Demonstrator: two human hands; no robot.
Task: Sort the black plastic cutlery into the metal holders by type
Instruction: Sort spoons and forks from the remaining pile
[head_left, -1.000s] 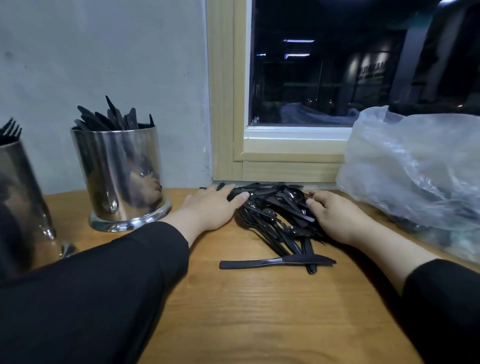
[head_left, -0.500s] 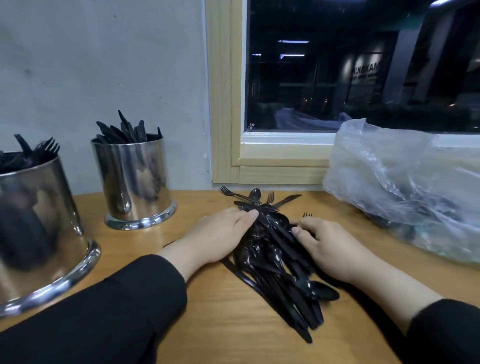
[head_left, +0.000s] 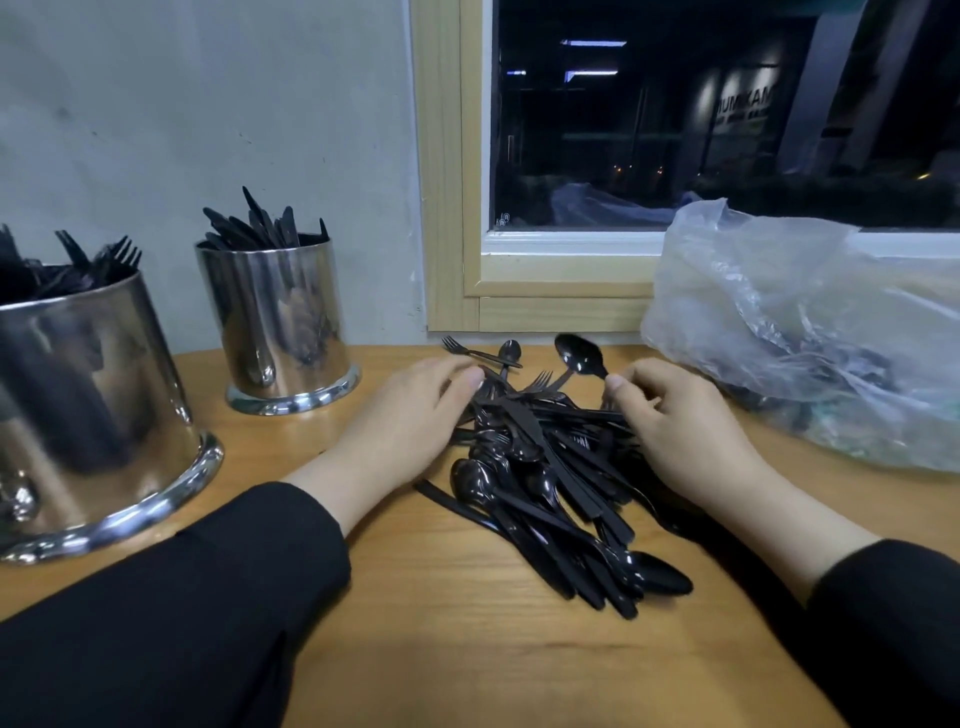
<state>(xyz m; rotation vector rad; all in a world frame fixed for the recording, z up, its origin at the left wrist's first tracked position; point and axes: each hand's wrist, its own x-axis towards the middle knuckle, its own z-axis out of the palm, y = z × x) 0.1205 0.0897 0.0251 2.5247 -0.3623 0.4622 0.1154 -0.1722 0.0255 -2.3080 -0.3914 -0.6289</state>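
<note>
Black sleeves nearest the camera, both forearms reaching forward over the wooden worktop (head_left: 415, 649).

Pile (head_left: 550, 483) of mixed black cutlery lies between the two hands, its near end trailing back toward the wrists. Knives, spoons and forks are tangled and crossed.

Left hand (head_left: 405, 415): fingers straight and relaxed, flat against the pile's left flank, pressing, gripping nothing.

Right hand (head_left: 680, 426): fingers curled in at the pile's right side. A spoon (head_left: 579, 356) sticks up just past its thumb; cannot tell whether the hand pinches that handle or only rests against the heap.

Beyond the fingertips: a stray fork (head_left: 467, 349) and a small spoon (head_left: 509, 353) near the window frame (head_left: 519, 301).

Left of the left hand, near: holder (head_left: 93, 395) with forks in it. Further out, same side: second holder (head_left: 280, 322) with knife handles showing. No third holder in view.

Right of the right hand: clear plastic bag (head_left: 810, 322), dark items inside, not identifiable.

Step, as judged: corralling the pile, sorting barely underway for this heap.

Next move calls for singling out one type, likely the raised spoon, pulling it free without dragging neighbours. Where spoons go is not visible.
</note>
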